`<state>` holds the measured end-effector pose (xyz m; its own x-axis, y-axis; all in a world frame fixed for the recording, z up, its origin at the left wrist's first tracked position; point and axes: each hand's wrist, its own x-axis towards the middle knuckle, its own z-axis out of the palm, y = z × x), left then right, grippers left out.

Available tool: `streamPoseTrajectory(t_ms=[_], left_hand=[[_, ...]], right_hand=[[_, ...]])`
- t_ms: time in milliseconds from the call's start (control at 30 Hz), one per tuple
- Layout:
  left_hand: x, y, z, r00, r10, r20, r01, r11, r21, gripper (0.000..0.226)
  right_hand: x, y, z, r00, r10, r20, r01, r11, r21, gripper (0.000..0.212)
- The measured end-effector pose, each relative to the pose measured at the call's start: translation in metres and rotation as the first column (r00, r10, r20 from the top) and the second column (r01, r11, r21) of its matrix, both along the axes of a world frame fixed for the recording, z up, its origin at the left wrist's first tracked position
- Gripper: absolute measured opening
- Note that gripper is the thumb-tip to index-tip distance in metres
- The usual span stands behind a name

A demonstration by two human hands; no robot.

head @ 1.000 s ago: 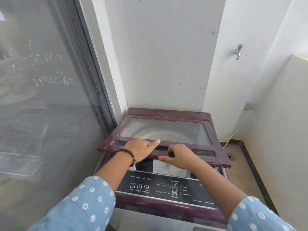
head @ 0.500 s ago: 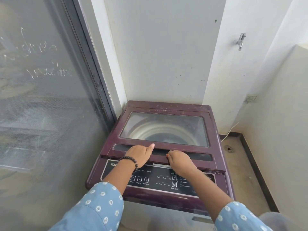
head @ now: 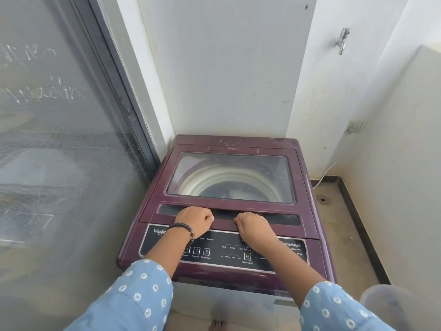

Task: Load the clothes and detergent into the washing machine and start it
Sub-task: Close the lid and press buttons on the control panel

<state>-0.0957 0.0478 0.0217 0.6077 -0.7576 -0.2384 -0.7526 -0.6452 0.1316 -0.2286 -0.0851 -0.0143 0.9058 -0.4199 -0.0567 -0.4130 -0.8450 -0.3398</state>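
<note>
The washing machine (head: 229, 206) stands in a corner, between a big glass door (head: 59, 139) and a white wall (head: 226, 68). Its lid (head: 229, 177) lies flat and closed. Through the lid's window you can see the round drum, but it is too dim to tell what is inside.

Both hands rest on the front edge of the lid, at the long dark handle slot. The left hand (head: 194, 220) has its fingers curled down on that edge. The right hand (head: 253, 226) does the same, just beside it. I cannot tell if the fingers hook into the slot or only press on top.

The lid looks hard and stiff, with a window that could crack if dropped, so it is best moved slowly by this front edge.

The buttons (head: 196, 251) sit on the black panel (head: 226, 249) just under the wrists. They look flat and smooth, so I think one light push of a fingertip is enough. The start button is the third one, near the left wrist.
</note>
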Motion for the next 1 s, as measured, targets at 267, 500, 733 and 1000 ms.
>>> streamPoseTrajectory(t_ms=[267, 500, 733, 1000], left_hand=[[0.018, -0.006, 0.005, 0.992, -0.068, -0.105, 0.083, 0.987, 0.138, 0.032], [0.033, -0.022, 0.009, 0.975, -0.089, -0.203, 0.137, 0.962, 0.235, 0.034], [0.033, -0.016, 0.006, 0.979, -0.074, -0.189, 0.108, 0.979, 0.173, 0.033], [0.004, 0.000, -0.007, 0.997, 0.056, -0.051, -0.060, 0.994, -0.090, 0.027]], right_hand=[[0.001, -0.007, -0.008, 1.000, 0.016, 0.024, -0.017, 0.999, 0.045, 0.033], [-0.001, -0.009, -0.013, 0.998, 0.032, 0.052, -0.033, 0.999, 0.009, 0.034], [-0.003, -0.006, -0.016, 0.992, 0.040, 0.121, -0.033, 0.998, -0.058, 0.031], [-0.007, 0.000, -0.027, 0.963, 0.025, 0.267, 0.047, 0.964, -0.260, 0.033]])
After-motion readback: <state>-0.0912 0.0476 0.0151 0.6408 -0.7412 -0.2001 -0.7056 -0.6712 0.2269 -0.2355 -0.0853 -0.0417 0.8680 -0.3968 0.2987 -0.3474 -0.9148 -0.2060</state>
